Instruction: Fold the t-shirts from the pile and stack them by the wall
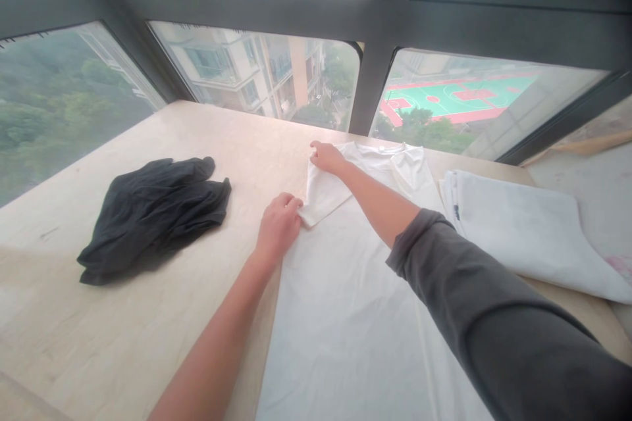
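A white T-shirt [345,316] lies stretched out on the stone sill, its neckline towards the window and its lower part running out of view near me. One sleeve is laid inward over the body of the shirt. My left hand [280,223] pinches the outer corner of that sleeve, fingers closed on the fabric. Farther up, at the shoulder edge, my right hand [326,158] is closed on the cloth. My right forearm crosses above the shirt and hides part of its middle.
A crumpled black garment [158,217] rests on the pale sill [197,316] to the left. At the right lies a folded white cloth [523,223]. Dark window frames [257,13] border the sill at the back, with glass panes between them.
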